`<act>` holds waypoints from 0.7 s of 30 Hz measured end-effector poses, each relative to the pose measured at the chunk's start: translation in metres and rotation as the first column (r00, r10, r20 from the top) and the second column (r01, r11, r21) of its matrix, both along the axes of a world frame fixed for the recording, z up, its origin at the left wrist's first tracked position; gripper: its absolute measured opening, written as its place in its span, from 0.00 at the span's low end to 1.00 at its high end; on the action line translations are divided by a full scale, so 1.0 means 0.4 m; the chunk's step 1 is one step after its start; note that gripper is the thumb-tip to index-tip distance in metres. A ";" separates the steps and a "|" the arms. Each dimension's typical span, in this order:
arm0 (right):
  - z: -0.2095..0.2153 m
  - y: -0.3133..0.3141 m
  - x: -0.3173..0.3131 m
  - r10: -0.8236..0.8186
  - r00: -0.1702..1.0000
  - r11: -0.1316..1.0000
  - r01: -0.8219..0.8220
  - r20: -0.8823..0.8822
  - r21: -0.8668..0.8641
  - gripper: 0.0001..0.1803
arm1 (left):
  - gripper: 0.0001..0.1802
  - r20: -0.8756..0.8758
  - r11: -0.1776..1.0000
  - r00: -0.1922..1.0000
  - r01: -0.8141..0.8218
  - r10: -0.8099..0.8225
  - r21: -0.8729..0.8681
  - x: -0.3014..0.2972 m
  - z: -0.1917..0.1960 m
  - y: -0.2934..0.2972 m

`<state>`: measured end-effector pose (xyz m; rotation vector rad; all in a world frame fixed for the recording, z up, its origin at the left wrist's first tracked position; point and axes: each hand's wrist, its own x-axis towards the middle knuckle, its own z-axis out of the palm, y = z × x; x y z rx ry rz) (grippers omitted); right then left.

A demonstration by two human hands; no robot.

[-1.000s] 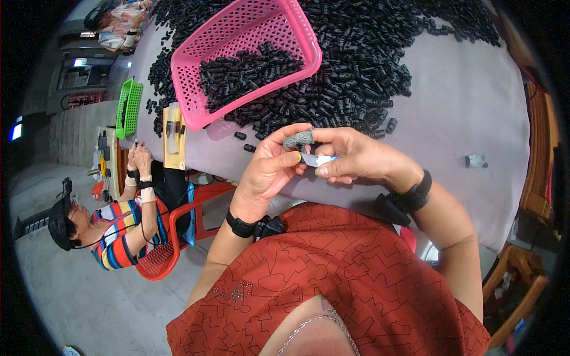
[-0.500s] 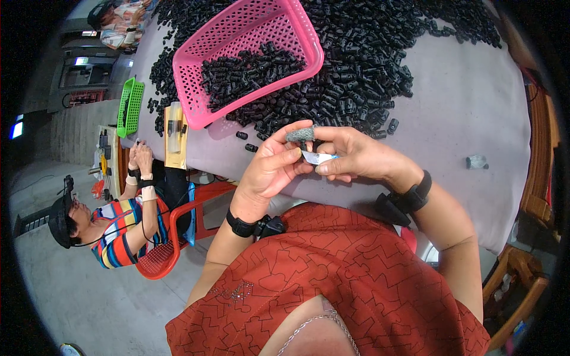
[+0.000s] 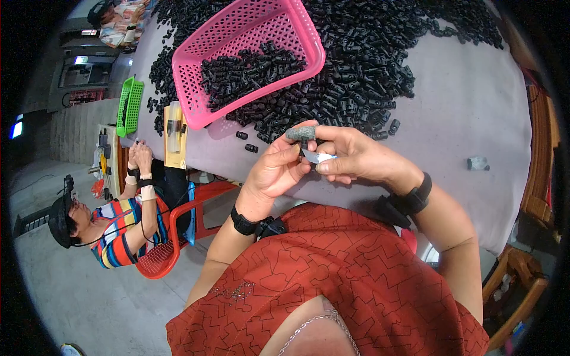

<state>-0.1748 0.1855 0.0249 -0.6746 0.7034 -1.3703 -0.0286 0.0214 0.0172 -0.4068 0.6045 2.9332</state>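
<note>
Head view, change: both hands stay joined at the table edge as half a second ago; work on one piece goes on
Left hand [image 3: 279,169]: pinches a small black part [image 3: 304,142], fingertip in a grey cot
Right hand [image 3: 350,157]: grips a small silvery blade [image 3: 317,157] against it
Watches: two
Baskets: one pink basket [image 3: 196,77] half full, one green basket [image 3: 129,107]
Loose black parts [image 3: 368,53]: hundreds heaped beyond
Co-worker [image 3: 113,228]: one, seated left

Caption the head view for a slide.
Both hands, left hand and right hand, pinch a small black part beside a pink basket.

red black-line-patterned top, black wristbands both wrists, grey cot on fingertip [image 3: 301,132].
</note>
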 end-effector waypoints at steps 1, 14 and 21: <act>0.005 0.000 0.000 -0.025 1.000 1.000 0.025 -0.006 -0.003 0.16 | 0.28 0.005 1.000 1.000 -0.014 0.014 0.020 0.001 0.000 0.001; -0.017 -0.006 -0.002 -0.046 0.999 0.998 0.046 0.005 0.046 0.25 | 0.27 0.080 0.997 0.994 -0.069 0.070 -0.017 0.001 0.014 0.009; 0.012 0.002 -0.002 -0.185 0.983 0.979 0.185 -0.010 0.089 0.29 | 0.22 0.044 0.928 0.983 -0.154 0.179 -0.339 0.009 0.051 -0.056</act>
